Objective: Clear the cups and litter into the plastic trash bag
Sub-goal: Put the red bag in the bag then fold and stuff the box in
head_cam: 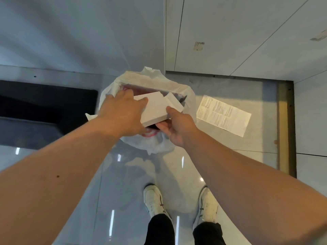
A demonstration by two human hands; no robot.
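Note:
A white plastic trash bag (155, 145) stands open on the shiny floor in front of my feet. A flat white box (155, 108) sits tilted in the bag's mouth, with a second white piece (175, 101) beside it. My left hand (122, 112) presses on the box's left top edge with fingers spread over it. My right hand (177, 128) grips the box's near right corner, thumb on top and fingers underneath. A brown cardboard piece (139, 80) and something red (141, 90) lie deeper in the bag, mostly hidden.
A printed paper sheet (223, 114) lies on the floor right of the bag. A dark mat (46, 101) is at the left. White wall panels (238, 32) rise behind. My two white shoes (154, 200) stand close below the bag.

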